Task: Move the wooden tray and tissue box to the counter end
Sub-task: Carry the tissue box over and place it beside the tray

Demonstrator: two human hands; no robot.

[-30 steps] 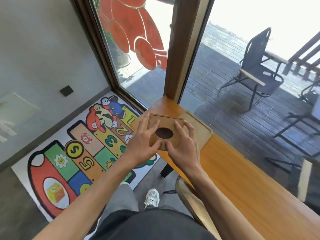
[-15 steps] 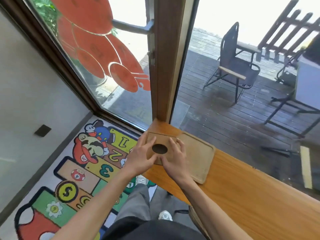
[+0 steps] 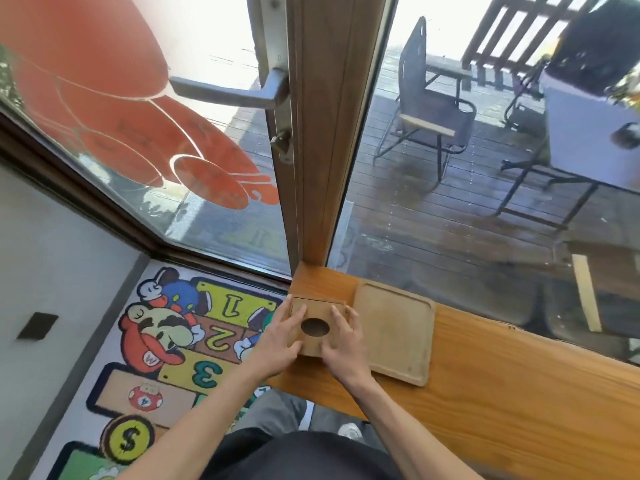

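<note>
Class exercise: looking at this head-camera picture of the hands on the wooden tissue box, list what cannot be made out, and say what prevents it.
- Tissue box: its sides, hidden by the left hand and right hand; whether it rests on the counter cannot be told.
- Box opening: dark, so any tissues inside are unseen.
- Counter: its right stretch, cut off by the frame edge.
- Wooden tray: underside hidden, lying flat.

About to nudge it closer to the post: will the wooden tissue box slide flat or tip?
The tissue box looks rigid and squat, so it should probably slide rather than tip. The counter looks glossy, so it may slide easily. Left hand and right hand on both sides should keep it straight.
</note>
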